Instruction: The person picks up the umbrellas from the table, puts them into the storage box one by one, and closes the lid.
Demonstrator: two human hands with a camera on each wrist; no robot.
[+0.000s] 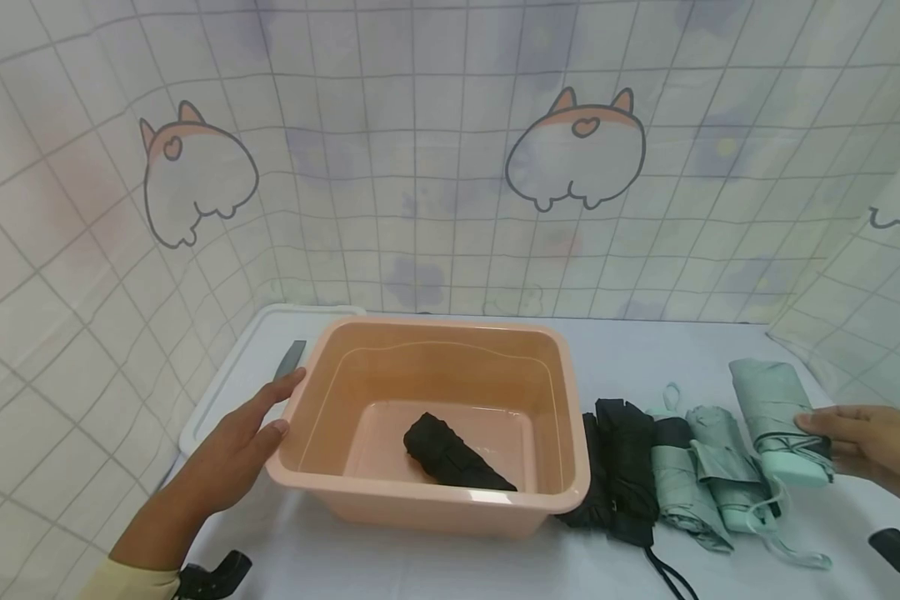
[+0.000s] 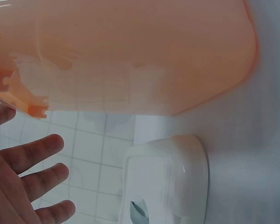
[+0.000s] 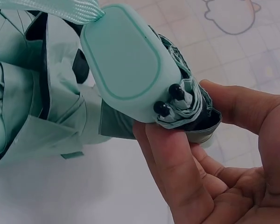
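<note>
Beside the left rim of a peach plastic basin (image 1: 427, 367), my left hand (image 1: 228, 450) rests with fingertips at the edge. Its fingers (image 2: 35, 151) are straight and spread in the left wrist view. Inside the basin lies a folded black umbrella (image 1: 453, 457). On the far right, my right hand (image 1: 870, 442) pinches a folded mint-green umbrella (image 1: 771, 404) near its handle end, thumb on one side and fingers on the other. The right wrist view shows its flat oval handle (image 3: 130, 60), strap and black-tipped ribs.
Right of the basin, black folded umbrellas (image 1: 626, 467) lie next to mint ones (image 1: 723, 458) with loose wrist loops. A white tray (image 1: 225, 392) bearing a grey blade-shaped piece (image 1: 291, 358) sits behind the left hand. Tile-patterned curtains (image 1: 435, 167) enclose the white table.
</note>
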